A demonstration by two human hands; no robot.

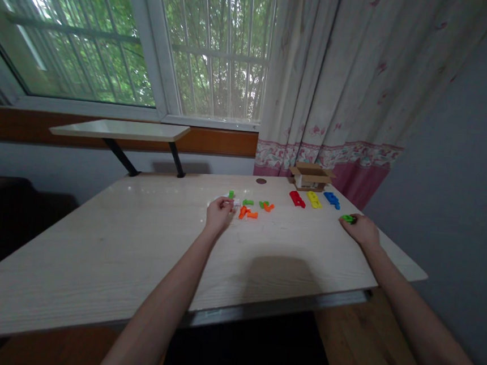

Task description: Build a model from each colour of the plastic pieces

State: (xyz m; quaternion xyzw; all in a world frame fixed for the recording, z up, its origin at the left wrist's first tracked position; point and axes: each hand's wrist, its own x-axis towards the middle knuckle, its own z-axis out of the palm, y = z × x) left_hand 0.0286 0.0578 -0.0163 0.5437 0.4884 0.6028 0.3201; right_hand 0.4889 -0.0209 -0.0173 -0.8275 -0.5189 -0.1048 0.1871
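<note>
My left hand [219,213] rests on the pale wooden table [105,250], fingers curled round a small whitish piece I cannot make out. Just right of it lie loose orange pieces [247,212] and green pieces [248,202]. My right hand [362,229] is near the table's right edge, its fingertips pinched on a green piece [346,218]. Beyond, in a row, lie a red block group [297,199], a yellow one [314,199] and a blue one [332,199].
An open cardboard box [311,176] stands at the table's far edge, a small dark round spot [261,180] to its left. A narrow shelf [120,129] juts from the wall under the window. A curtain [345,89] hangs at the back right.
</note>
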